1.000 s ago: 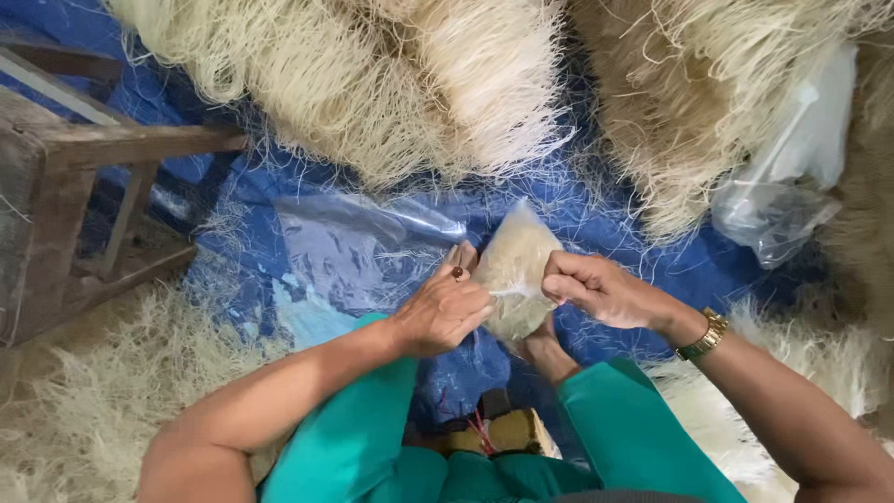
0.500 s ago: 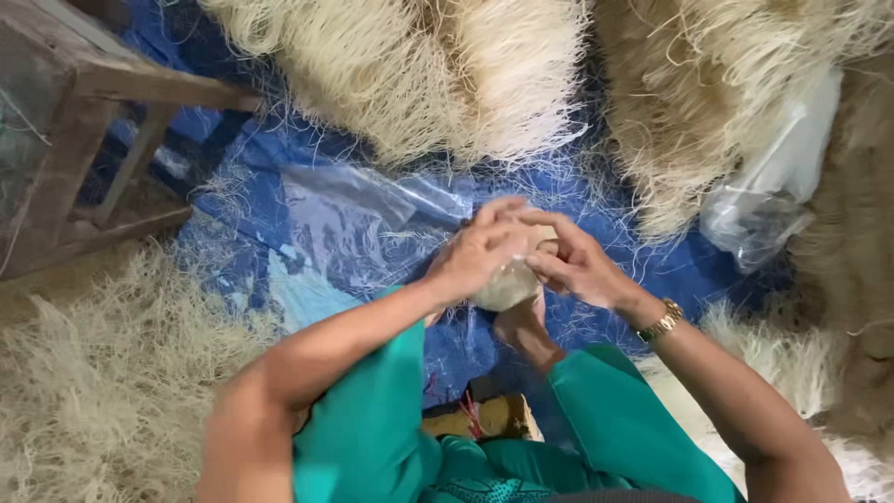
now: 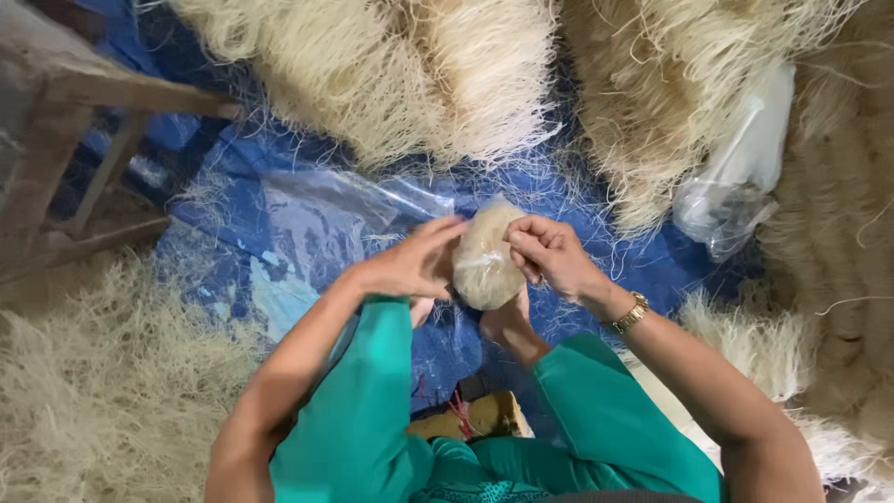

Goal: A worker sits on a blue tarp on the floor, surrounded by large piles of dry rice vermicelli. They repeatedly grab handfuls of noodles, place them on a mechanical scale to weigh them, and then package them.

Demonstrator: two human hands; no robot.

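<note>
A clear plastic packet of pale thin noodles (image 3: 484,261) sits between both my hands, just above my knees. My left hand (image 3: 410,265) presses its left side with the fingers stretched toward the top. My right hand (image 3: 549,256) grips the right upper edge with curled fingers; a gold watch (image 3: 631,314) is on that wrist. My green trouser legs (image 3: 372,410) fill the lower middle, and a bare foot (image 3: 507,326) shows under the packet.
Large heaps of dried noodle strands (image 3: 391,65) lie on a blue tarp (image 3: 242,224) ahead, right and lower left. Empty clear bags (image 3: 345,196) lie on the tarp; another bag bundle (image 3: 736,177) rests at right. A wooden stool (image 3: 84,140) stands at left.
The packet has gone from a flat upright bag to a rounded bundle squeezed between both hands. My hands closed in around it, and the view shifted slightly.
</note>
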